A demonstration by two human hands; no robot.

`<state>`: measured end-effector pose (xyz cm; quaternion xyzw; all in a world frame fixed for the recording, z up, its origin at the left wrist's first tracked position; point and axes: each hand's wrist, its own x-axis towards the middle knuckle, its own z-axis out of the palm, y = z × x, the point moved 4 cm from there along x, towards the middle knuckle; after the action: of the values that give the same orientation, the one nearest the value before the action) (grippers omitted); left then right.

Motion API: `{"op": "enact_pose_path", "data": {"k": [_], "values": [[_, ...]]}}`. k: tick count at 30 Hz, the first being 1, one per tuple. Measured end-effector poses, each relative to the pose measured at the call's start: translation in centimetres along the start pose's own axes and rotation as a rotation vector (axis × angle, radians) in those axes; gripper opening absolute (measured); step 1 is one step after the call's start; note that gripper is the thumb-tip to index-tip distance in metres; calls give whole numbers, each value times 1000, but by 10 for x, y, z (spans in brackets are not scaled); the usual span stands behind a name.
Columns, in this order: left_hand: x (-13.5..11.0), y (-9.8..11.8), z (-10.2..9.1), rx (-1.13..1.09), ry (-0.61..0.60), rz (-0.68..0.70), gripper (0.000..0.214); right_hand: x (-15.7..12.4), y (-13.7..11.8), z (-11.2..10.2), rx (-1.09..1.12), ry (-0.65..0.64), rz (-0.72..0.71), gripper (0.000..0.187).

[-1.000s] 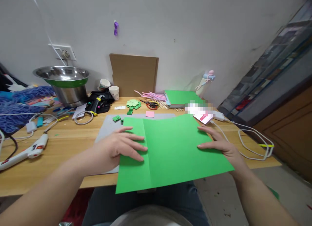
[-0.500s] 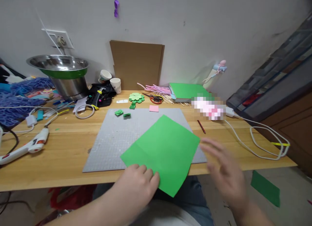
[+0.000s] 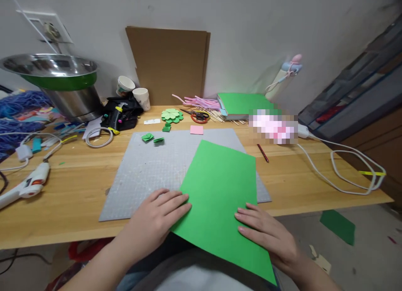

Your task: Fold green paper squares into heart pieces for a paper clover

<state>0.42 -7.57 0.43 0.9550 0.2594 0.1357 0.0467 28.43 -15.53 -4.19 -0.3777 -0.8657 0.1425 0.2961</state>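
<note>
A green paper sheet (image 3: 220, 194) lies tilted over the right part of the grey cutting mat (image 3: 150, 173) and hangs past the table's front edge toward my lap. My left hand (image 3: 157, 220) rests on the mat at the sheet's left edge, fingers stretched flat and touching the paper. On the sheet's lower right part lies my right hand (image 3: 266, 236), fingers spread flat. Neither hand grips anything. Two small folded green pieces (image 3: 152, 138) sit at the mat's far left.
A white glue gun (image 3: 25, 186) lies at the left; a steel bowl (image 3: 53, 71), paper cups (image 3: 133, 92), scissors (image 3: 199, 115), a green paper flower (image 3: 171, 114), a stack of green paper (image 3: 243, 104), a red pencil (image 3: 263, 153) and a white cable (image 3: 345, 169) also sit on the table. Brown cardboard (image 3: 169, 60) leans on the wall. A green scrap (image 3: 337, 226) lies on the floor.
The sheet has been turned and pulled nearer, now long side toward me. My left hand opened flat at its edge, and my right hand came down onto the paper. The view tilted down.
</note>
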Motion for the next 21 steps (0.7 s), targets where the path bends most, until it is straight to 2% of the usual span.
{"op": "enact_pose_path", "data": {"k": [2,5,8,11,15,17,21], "values": [[1,1,1,-8,-16,79,44,-4,4,-2,-63,2,23,44],[6,9,2,-22,-9,163,39,-14,14,-9,-182,92,94,42],[13,12,7,0,-3,84,40,-24,22,-19,-281,213,230,39],[19,11,10,-99,71,-24,45,-31,18,-26,-223,340,346,36],[18,13,5,-253,181,68,44,-33,6,-34,-77,534,422,33],[13,11,1,-225,236,101,45,-28,5,-36,-67,525,385,34],[-2,-2,-1,-115,307,104,49,0,18,-34,-114,400,221,42]]}}
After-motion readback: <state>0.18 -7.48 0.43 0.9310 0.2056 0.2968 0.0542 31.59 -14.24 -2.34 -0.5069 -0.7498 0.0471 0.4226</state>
